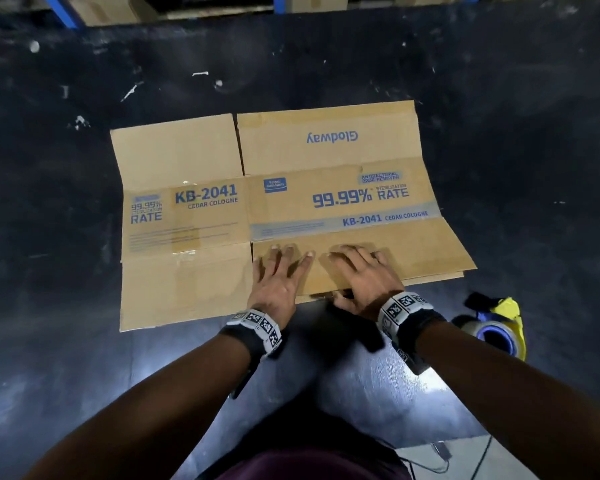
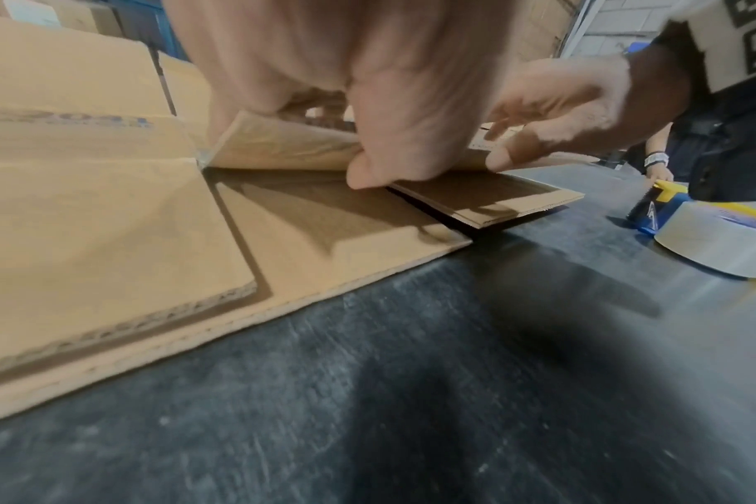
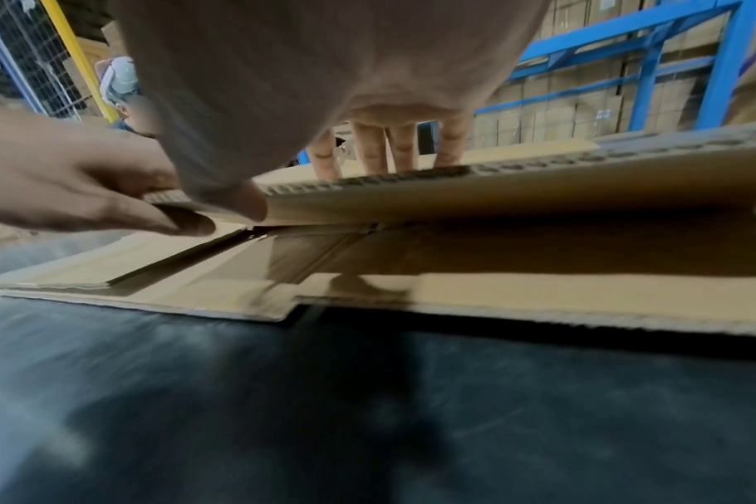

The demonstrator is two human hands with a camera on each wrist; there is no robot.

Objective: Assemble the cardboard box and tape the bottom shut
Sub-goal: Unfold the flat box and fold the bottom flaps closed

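- The cardboard box (image 1: 278, 202) lies collapsed flat on a dark, scuffed worktop (image 1: 499, 133), its brown corrugated panels printed in blue with "KB-2041 CEDAR COLOGNE" and "99.99% RATE".
- Its flaps spread out toward and away from the person, split by straight slits; creases mark the fold lines, and patches of glossy clear tape show on the left panel.
- The left hand (image 1: 278, 282) grips the near flap (image 1: 413, 251) of the right-hand panel: fingers spread flat on top, thumb tucked under the edge, as the left wrist view shows.
- The right hand (image 1: 364, 275) holds the same flap just beside it, fingers lying over the top and thumb (image 3: 238, 201) pressed beneath the edge.
- In both wrist views this upper flap is lifted slightly off the lower layer of cardboard, which rests flat on the worktop; the cut edge shows the wavy fluting of the board.
- A tape dispenser (image 1: 499, 327) with a yellow and blue plastic body and a roll of clear, shiny tape sits on the worktop to the right of the box, near the right wrist and apart from the cardboard.
- Banded wrist straps with black-and-white square markers circle both wrists.
- Blue metal racking (image 3: 652, 44) stacked with brown cartons stands beyond the worktop.
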